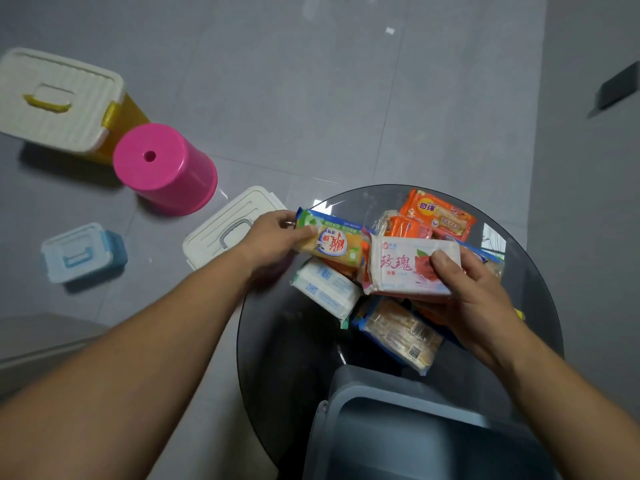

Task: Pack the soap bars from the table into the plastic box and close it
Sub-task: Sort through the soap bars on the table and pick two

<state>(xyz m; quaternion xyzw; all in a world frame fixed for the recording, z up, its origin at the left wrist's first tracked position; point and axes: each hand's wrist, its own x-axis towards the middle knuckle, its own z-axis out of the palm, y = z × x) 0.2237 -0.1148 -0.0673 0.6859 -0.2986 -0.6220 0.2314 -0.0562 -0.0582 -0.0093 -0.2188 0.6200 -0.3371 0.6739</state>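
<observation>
You've got a bar in each hand. Your left hand (pixel 273 237), centre of frame, is clamped on the green-and-yellow soap bar (pixel 329 239) by its left end, thumb on top. Your right hand (pixel 474 292), centre-right, is closed around the white rose-print soap bar (pixel 412 265), thumb pressed on its face, fingers under it.

The other bars are piled on the round glass table (pixel 270 341) right of centre: an orange soap bar (pixel 438 211) at the top of the pile, a white-and-blue soap bar (pixel 327 289) just below your left-hand bar, and a clear-wrapped soap bar (pixel 401 332) lower down, w/ a barcode showing. The grey plastic box (pixel 415 434) sits open at the bottom of frame, nearest you, looking empty so far.

Handling, as a guess: the bars look stiff and fairly dense, but the film wrappers are glossy and prob slippery. Grip across the long sides or pinch top and bottom faces, not the crimped wrapper ends (those can slide or tear). One bar per hand seems safe; stack flat in the box to fit them all.

Which lid fits can't be told from here. A white lid w/ grey handle (pixel 230 226) lies on the floor just left of the table; maybe that one.
</observation>
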